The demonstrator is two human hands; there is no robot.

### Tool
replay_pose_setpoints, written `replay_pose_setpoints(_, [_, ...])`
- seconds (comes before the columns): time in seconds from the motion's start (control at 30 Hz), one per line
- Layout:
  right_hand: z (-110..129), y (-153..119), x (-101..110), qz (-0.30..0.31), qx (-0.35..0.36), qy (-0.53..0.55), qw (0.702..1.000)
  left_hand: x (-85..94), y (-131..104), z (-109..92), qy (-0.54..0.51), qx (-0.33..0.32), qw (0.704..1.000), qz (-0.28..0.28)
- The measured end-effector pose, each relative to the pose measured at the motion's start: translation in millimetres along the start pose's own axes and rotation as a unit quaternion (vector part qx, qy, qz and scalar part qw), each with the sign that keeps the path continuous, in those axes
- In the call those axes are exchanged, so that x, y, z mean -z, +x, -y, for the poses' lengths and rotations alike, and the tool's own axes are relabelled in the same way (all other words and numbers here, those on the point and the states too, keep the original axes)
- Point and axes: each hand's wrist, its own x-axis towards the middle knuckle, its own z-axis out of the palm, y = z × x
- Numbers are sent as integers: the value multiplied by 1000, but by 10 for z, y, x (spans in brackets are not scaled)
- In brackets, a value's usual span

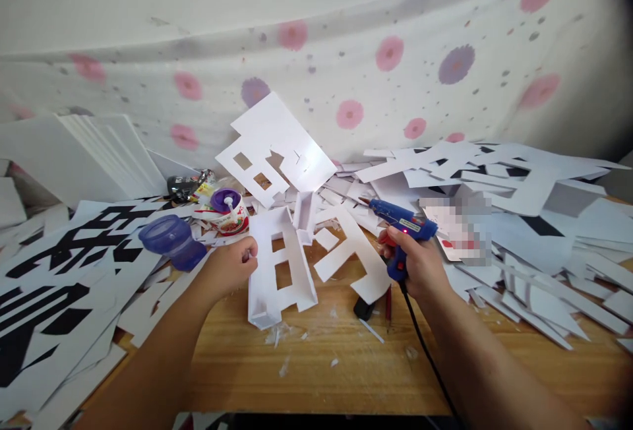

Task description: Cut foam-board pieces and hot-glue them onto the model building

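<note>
My right hand (420, 262) is wrapped round a blue hot glue gun (403, 219), a finger at its orange-red trigger. The nozzle points left, in the air above the white pieces; its black cord hangs down to the front. Closed fingers of my left hand (232, 268) are at the left side wall of a white foam board letter (267, 278), which has raised walls and cut-out windows; the fingertips are partly hidden. A small white folded channel (305, 215) stands at that letter's upper right. Right of it lies a flat white cut-out (353, 248).
A purple cup (173, 242) lies tilted beside a red-and-white tub (232, 219). Black-printed sheets (74, 285) cover the left. White offcuts (534, 291) pile up at the right. A black object (364, 309) and a dark red pencil (388, 308) lie in front.
</note>
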Motion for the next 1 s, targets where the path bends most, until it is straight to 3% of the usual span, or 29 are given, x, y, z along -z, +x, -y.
replay_pose_setpoints(0.3, [-53, 32, 23, 5, 0, -1, 1000, -93, 173, 34, -13, -64, 998, 10])
replay_pose_setpoints(0.43, [-62, 22, 28, -20, 1, -34, 999, -131, 196, 87, -34, -97, 995, 17])
replay_pose_setpoints(0.7, [-58, 18, 40, -12, 22, -103, 994, -310, 119, 212, -200, -56, 970, -124])
replay_pose_setpoints(0.9, [-165, 40, 62, 18, 4, -91, 996, -260, 115, 232, -176, -84, 961, -194])
replay_pose_setpoints(1.0, [-195, 79, 28, 61, 15, -111, 992, -270, 159, 362, -181, -46, 958, -218])
